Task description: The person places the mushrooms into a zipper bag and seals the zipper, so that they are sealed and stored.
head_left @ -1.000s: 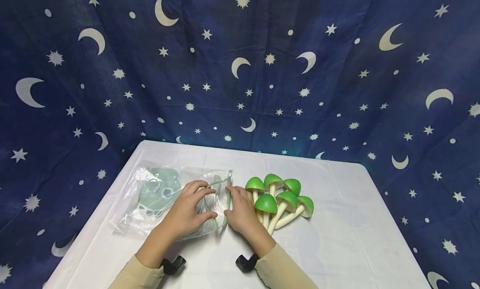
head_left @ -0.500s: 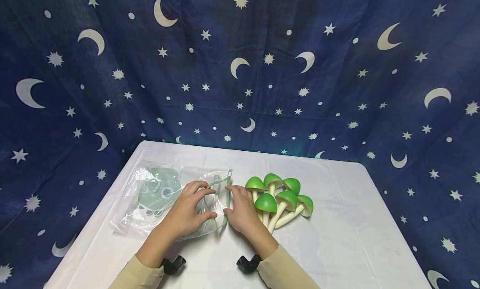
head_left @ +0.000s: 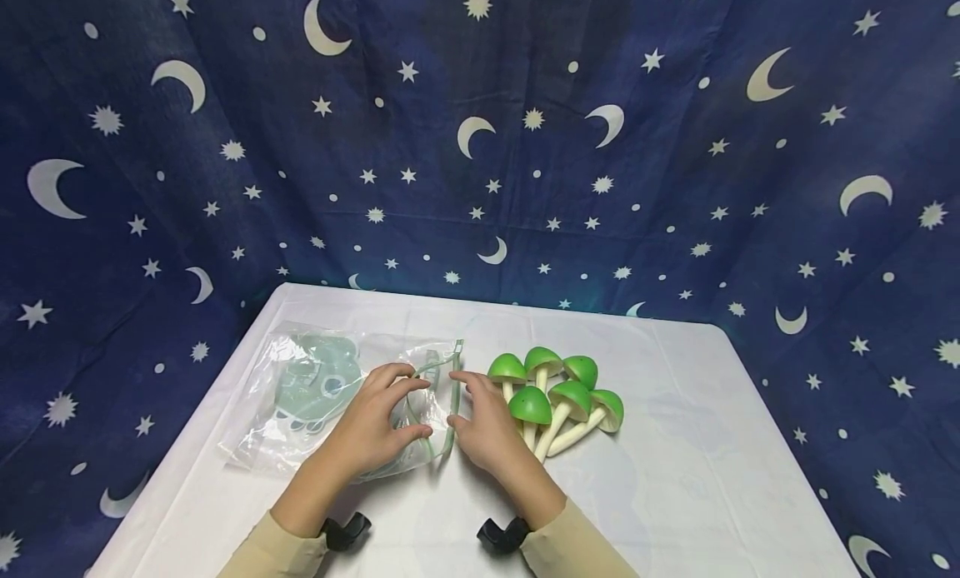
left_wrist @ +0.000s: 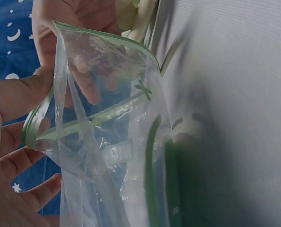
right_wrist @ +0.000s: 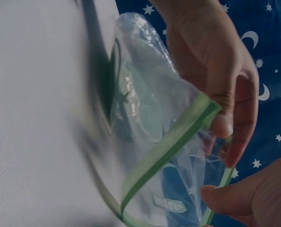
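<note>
A clear zip bag (head_left: 258, 428) with a printed green cartoon figure (head_left: 318, 382) lies on the left of the table, its green-edged mouth facing right and spread apart. My left hand (head_left: 371, 416) pinches one side of the mouth; in the left wrist view its thumb lies on the green zip strip (left_wrist: 31, 125). Across from it, my right hand (head_left: 491, 428) holds the other side, thumb on the green edge in the right wrist view, its fingers partly hidden behind the film. Beside the right hand lie several toy mushrooms (head_left: 573, 399) with green caps and cream stems.
White cloth covers the table (head_left: 697, 461). Dark blue curtains (head_left: 480, 170) with moons and stars rise behind and at both sides. A black wrist mount (head_left: 504, 535) sits under each wrist, below the beige sleeves (head_left: 577, 545).
The right wrist and forearm have shifted slightly to the right. Both hands keep their hold on the bag's mouth, and the mushrooms have stayed in place.
</note>
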The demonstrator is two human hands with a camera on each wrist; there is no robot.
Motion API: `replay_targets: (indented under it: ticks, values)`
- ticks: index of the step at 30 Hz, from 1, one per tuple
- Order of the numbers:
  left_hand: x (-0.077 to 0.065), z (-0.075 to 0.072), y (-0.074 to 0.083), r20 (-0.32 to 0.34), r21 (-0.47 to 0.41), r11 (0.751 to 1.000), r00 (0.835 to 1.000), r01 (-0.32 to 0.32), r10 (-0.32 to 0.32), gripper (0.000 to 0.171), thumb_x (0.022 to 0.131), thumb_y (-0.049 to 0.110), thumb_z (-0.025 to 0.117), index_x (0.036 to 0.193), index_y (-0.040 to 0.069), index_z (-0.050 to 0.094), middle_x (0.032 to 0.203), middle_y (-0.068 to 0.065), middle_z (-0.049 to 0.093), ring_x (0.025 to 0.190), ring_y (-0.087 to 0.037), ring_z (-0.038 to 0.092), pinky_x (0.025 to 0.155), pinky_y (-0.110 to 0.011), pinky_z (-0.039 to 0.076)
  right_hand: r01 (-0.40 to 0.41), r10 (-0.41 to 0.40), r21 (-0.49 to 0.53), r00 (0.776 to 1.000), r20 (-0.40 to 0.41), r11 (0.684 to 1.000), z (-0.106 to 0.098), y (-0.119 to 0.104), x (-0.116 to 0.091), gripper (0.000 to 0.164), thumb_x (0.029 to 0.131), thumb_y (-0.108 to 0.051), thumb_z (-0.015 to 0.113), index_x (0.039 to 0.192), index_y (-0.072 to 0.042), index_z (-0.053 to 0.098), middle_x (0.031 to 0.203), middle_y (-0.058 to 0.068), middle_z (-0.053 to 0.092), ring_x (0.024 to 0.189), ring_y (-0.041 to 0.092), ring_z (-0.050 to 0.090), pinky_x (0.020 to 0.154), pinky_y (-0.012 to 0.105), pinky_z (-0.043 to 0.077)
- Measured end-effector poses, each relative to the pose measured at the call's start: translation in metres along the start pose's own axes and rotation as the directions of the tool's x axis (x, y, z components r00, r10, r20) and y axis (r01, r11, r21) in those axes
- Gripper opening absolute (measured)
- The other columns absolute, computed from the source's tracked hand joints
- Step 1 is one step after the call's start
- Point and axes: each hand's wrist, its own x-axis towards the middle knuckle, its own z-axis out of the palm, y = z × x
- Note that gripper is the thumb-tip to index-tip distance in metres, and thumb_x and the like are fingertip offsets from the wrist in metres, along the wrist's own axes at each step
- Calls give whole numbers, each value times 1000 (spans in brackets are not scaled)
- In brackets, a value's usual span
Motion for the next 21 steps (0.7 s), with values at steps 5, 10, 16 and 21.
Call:
replay_targets:
  ticks: [5,10,16,21]
  values:
    - [0,0,0,7,1,1000,1000,8,-8,64,72,27,101,129,15,75,139,-11,66,138,-34,57,113,-56,53,-13,12,92,1000,16,996,-8,-5,-4,63,94,-4,79,151,-19,58,153,10,60,137,34,64,107,50,60]
    - [-1,0,0,12,2,1000,1000,14,-14,65,72,27,101,130,16,75,140,-8,65,138,-34,57,113,-56,53,4,-7,155,1000,21,988,-15,-7,-8,61,94,-1,78,150,-15,59,151,12,62,133,34,67,103,46,63]
    - [-1,0,1,15,-5,1000,1000,19,-19,65,71,26,102,130,15,75,140,-8,65,139,-34,57,114,-56,52,3,-6,192,1000,15,981,-24,-10,-11,59,93,0,78,148,-12,60,149,12,63,131,34,69,99,42,65]
    - [-1,-1,2,29,-8,999,999,34,-33,65,72,26,101,130,16,75,141,-9,64,139,-34,56,114,-57,52,-13,9,197,1000,18,980,-31,-10,-13,60,93,-1,79,148,-14,60,149,8,64,130,32,69,94,39,66]
